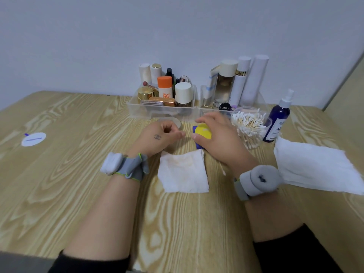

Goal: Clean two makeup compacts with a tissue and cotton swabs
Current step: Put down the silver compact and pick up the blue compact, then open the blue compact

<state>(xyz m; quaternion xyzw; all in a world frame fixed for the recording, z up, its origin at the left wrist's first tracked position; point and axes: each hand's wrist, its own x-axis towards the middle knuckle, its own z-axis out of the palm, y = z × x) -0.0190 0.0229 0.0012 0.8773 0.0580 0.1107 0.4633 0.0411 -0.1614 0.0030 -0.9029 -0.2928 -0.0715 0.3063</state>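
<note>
A blue compact with a round yellow top lies on the wooden table, and my right hand rests over it with fingers and thumb around its edges. Just left of it my left hand sits loosely curled on the table, holding nothing that I can see. Beyond that hand a beige round compact peeks out. A stained, folded tissue lies in front of both hands. One used cotton swab lies by my right wrist. A clear cup of cotton swabs stands to the right.
Two clear organisers full of cosmetics bottles stand against the wall. A dark blue spray bottle stands at the right, with a stack of clean tissues in front of it. A white round sticker lies at far left.
</note>
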